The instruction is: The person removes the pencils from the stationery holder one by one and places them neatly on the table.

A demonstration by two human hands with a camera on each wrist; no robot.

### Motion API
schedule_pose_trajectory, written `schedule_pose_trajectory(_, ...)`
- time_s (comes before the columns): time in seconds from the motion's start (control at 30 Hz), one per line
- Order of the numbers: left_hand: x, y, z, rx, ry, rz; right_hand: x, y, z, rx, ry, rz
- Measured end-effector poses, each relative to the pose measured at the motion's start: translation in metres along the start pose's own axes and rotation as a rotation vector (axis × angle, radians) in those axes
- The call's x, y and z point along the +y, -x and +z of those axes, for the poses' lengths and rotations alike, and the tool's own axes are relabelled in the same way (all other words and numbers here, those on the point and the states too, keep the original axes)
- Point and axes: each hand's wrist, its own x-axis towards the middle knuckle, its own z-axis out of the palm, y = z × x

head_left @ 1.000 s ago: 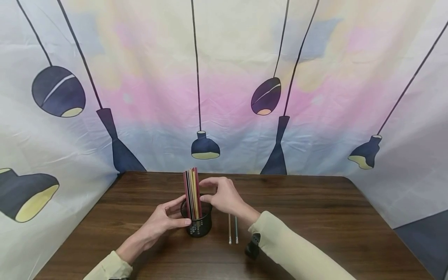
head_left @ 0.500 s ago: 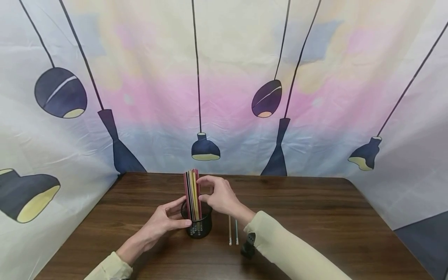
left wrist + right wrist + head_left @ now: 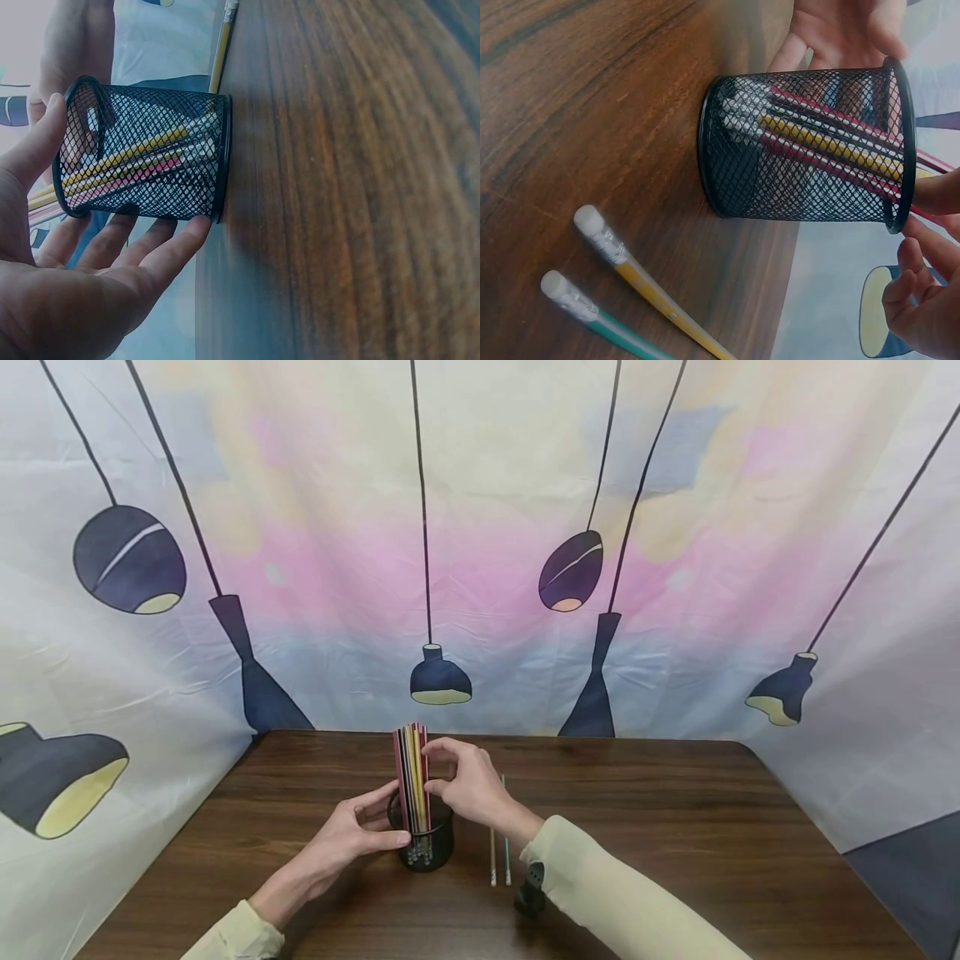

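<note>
A black mesh pencil cup (image 3: 442, 847) stands upright on the table. My left hand (image 3: 341, 835) holds it from the left, thumb by the rim and fingers along the far side, as the left wrist view shows. Several pencils (image 3: 411, 777), red, black and yellow, stand in the cup with their erasers down, leaning to one side. Just right of them is my right hand (image 3: 474, 785), its index finger and thumb spread apart and touching the outer side of the bundle. In the right wrist view the other fingers (image 3: 922, 296) curl loosely.
On the brown wooden table (image 3: 660, 843), right of the cup, lie a yellow pencil (image 3: 656, 296) and a green pencil (image 3: 622, 336), side by side, erasers toward me. A cloth printed with lamps (image 3: 495, 485) hangs behind the table.
My right hand has moved slightly left, from just beside the pencils to touching them. The left hand and the cup have stayed put.
</note>
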Motion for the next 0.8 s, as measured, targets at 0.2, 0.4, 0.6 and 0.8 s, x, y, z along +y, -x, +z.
schedule_pose_trajectory(0.2, -0.0001, 0.0000, 0.0002, 0.004, -0.006, -0.003, 0.0020, 0.0014, 0.0015, -0.014, -0.007, 0.009)
schedule_pose_trajectory(0.4, 0.0005, 0.0003, 0.0002, 0.003, -0.011, -0.004, 0.0034, 0.0029, 0.0027, -0.025, -0.022, 0.007)
schedule_pose_trajectory(0.6, 0.0006, 0.0005, 0.0005, 0.001, -0.005, -0.002, 0.0043, 0.0035, 0.0046, -0.039, -0.048, 0.012)
schedule_pose_trajectory(0.8, 0.0002, 0.0003, 0.0008, 0.000, -0.003, 0.003, 0.0057, 0.0026, 0.0048, -0.026, -0.037, -0.001)
